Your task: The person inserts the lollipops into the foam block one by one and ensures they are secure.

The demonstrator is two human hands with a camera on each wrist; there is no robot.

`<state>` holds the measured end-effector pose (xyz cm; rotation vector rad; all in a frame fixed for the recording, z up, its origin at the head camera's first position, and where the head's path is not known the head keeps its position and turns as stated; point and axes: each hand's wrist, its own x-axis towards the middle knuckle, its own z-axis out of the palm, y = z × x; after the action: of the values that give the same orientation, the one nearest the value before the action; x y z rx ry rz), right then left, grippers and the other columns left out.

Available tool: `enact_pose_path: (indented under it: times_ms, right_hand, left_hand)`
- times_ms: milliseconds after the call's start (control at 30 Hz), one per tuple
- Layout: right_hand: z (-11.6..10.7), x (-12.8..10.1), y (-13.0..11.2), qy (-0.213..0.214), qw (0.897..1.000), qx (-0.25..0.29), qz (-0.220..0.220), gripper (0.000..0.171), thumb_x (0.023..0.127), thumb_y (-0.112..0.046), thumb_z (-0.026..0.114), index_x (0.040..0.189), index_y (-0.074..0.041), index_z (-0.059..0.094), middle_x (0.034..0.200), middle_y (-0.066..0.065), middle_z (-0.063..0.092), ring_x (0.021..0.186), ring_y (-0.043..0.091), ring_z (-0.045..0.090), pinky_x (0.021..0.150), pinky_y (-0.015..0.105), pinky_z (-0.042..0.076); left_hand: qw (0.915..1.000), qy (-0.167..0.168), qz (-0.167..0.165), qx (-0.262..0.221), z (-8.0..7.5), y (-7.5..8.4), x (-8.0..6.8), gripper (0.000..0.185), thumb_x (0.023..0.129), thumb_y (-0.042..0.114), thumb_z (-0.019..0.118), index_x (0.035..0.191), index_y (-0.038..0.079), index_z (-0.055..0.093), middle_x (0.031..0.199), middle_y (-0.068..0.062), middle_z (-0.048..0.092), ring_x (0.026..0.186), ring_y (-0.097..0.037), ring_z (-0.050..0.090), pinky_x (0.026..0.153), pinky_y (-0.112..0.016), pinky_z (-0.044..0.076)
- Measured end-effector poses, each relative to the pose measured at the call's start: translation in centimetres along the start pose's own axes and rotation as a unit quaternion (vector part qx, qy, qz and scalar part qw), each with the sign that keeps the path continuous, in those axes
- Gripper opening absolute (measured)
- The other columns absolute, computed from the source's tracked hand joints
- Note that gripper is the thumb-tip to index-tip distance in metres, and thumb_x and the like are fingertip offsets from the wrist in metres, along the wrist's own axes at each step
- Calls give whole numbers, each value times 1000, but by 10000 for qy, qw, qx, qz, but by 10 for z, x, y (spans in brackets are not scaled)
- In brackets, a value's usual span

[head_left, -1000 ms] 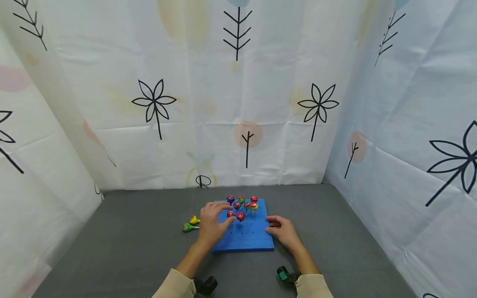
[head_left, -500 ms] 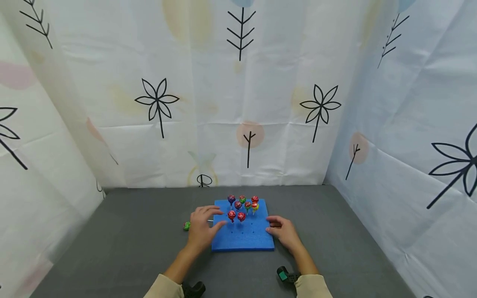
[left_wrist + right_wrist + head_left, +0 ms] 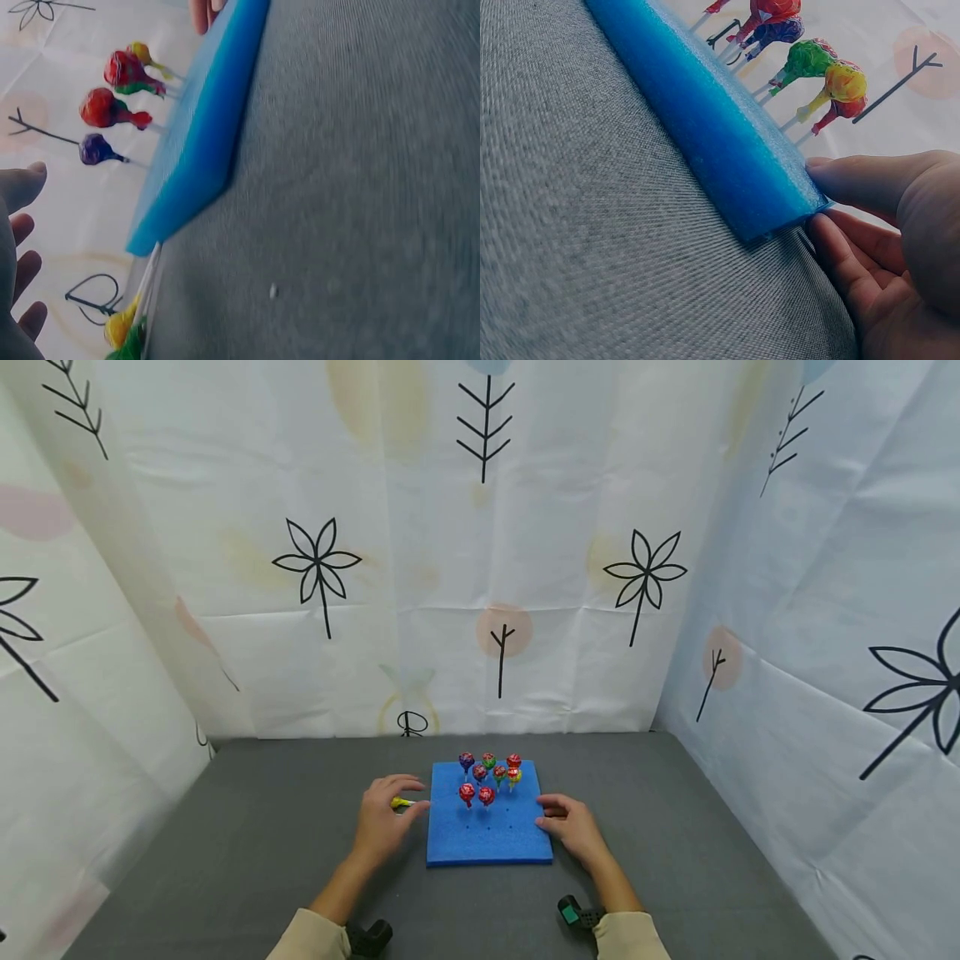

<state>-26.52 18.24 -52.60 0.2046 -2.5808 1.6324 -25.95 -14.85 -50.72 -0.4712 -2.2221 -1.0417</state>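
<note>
A blue foam board (image 3: 487, 845) lies on the table, with several wrapped lollipops upright in its far half. Two red lollipops (image 3: 487, 796) form the nearest row, and small holes dot the foam in front of them. My left hand (image 3: 379, 823) hovers left of the board, fingers spread and holding nothing. Beside its fingers a yellow lollipop (image 3: 118, 327) and a green lollipop (image 3: 130, 345) lie on the table, sticks toward the board; the hand hides the green one in the head view. My right hand (image 3: 572, 832) pinches the board's right edge, thumb (image 3: 862, 178) on top and fingers below.
The grey table (image 3: 300, 827) runs back to a white patterned cloth (image 3: 412, 527), which also hangs at both sides. A tiny white speck (image 3: 274, 290) lies on the table near the board.
My left hand has drawn back leftward from over the board to beside the loose lollipops, after leaving the near-left red lollipop standing. The right hand stays at the board's edge.
</note>
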Motion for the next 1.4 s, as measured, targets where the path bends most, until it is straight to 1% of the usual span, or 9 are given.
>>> enact_pose_path:
  times_ms: [133,267,367,633,800,933,1133,1233,1400]
  right_hand:
    - [0,0,0,30,10000,-16,-2,30,86,-3,73,115,-1,67,109,10,67,99,26,62,86,44,51]
    - [0,1,0,47,10000,-9,-12,30,86,-2,73,115,-2,68,109,10,67,99,26,62,86,44,52]
    - [1,2,0,48,10000,-10,-26,30,85,-2,73,115,-2,68,109,10,67,99,27,62,86,44,52]
    - [0,1,1,56,10000,42,-26,30,85,-2,73,115,-2,68,108,9,67,99,26,62,85,43,52]
    - [0,1,2,43,10000,-32,-10,30,86,-3,73,116,-2,68,110,10,67,99,26,62,86,43,52]
    - [0,1,1,79,9999,-26,-57,30,85,-2,73,114,-1,68,107,10,67,97,26,63,83,41,53]
    - [0,2,0,136,9998,47,-133,30,83,0,74,112,0,68,103,10,68,94,25,64,80,38,53]
    - [0,3,0,123,9999,57,-103,30,83,-1,74,112,0,68,104,10,68,95,26,63,81,40,53]
    - [1,3,1,121,9999,28,-79,30,83,0,74,112,0,68,104,11,68,95,26,64,82,42,53]
  left_hand:
    - [9997,-146,-118,144,-4,-8,-1,25,76,14,85,97,11,73,106,-4,68,101,-26,55,91,-51,39]
    - [9996,-157,-185,119,-9,-13,-2,24,75,12,85,96,11,73,105,-4,68,100,-26,56,90,-51,41]
    - [9996,-118,-242,70,-13,-17,-4,25,74,10,85,96,11,73,103,-5,68,97,-26,57,85,-50,43]
    - [9971,-212,-713,169,-19,-26,-9,23,75,11,85,95,12,72,101,-3,67,95,-24,56,81,-47,45]
    - [9973,-81,-705,206,-21,-30,-12,24,73,9,86,93,12,72,97,-2,67,91,-23,57,77,-45,46]
    - [9972,-45,-703,264,-24,-34,-12,25,72,8,86,93,10,73,95,-2,67,89,-23,58,74,-43,49]
    - [9951,-250,-918,256,-30,-43,-14,24,75,10,85,96,8,72,98,-3,65,89,-22,61,73,-41,54]
    - [9939,-343,-1032,201,-32,-47,-15,24,76,11,84,97,8,72,97,-4,64,85,-21,63,71,-40,55]
    - [9906,-521,-1226,298,-33,-50,-17,28,74,9,85,98,7,72,93,-5,64,78,-18,63,68,-37,54]
